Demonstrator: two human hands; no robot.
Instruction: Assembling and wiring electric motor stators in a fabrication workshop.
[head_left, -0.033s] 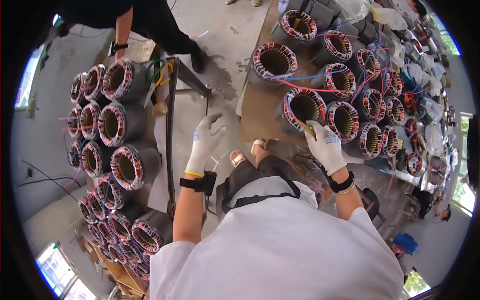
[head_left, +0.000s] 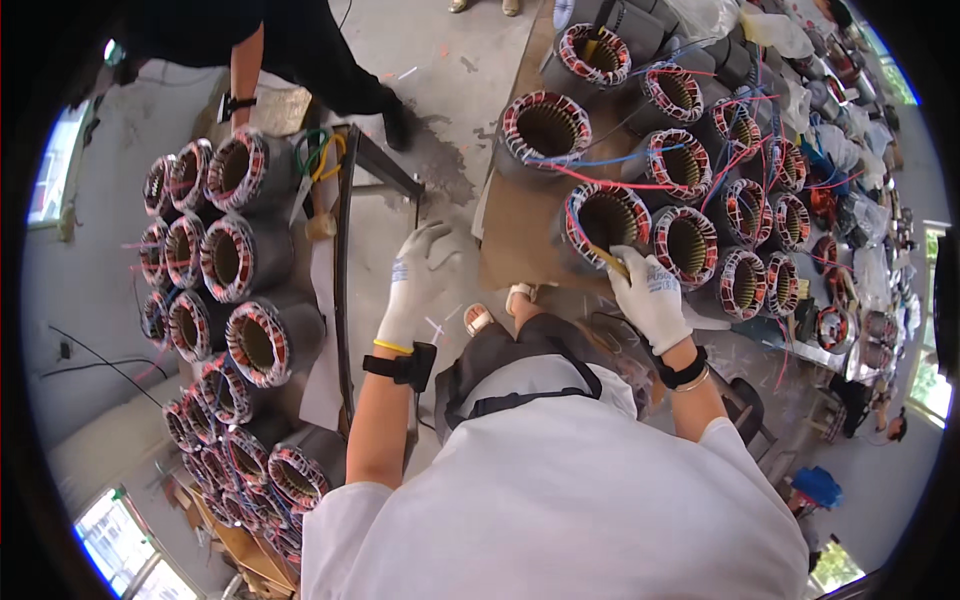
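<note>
In my gloved right hand, a thin yellowish stick is gripped between the closed fingers. Its tip lies against the near rim of a motor stator, a dark grey cylinder with a ring of white-laced red and blue windings round its open bore. Whether the tip goes under the lacing is too small to tell. My left hand, also in a white glove, hangs over the floor between the two tables. Its fingers are apart and hold nothing.
Several more stators with loose red and blue leads crowd the brown board at right. Stacked stators fill the left table, where a wooden-headed mallet lies near the metal frame. A person in dark clothes stands far left.
The view has shifted slightly, so the left stack sits a little lower and farther right. My right hand still grips the stick at the same stator; my left fingers have bent a little.
</note>
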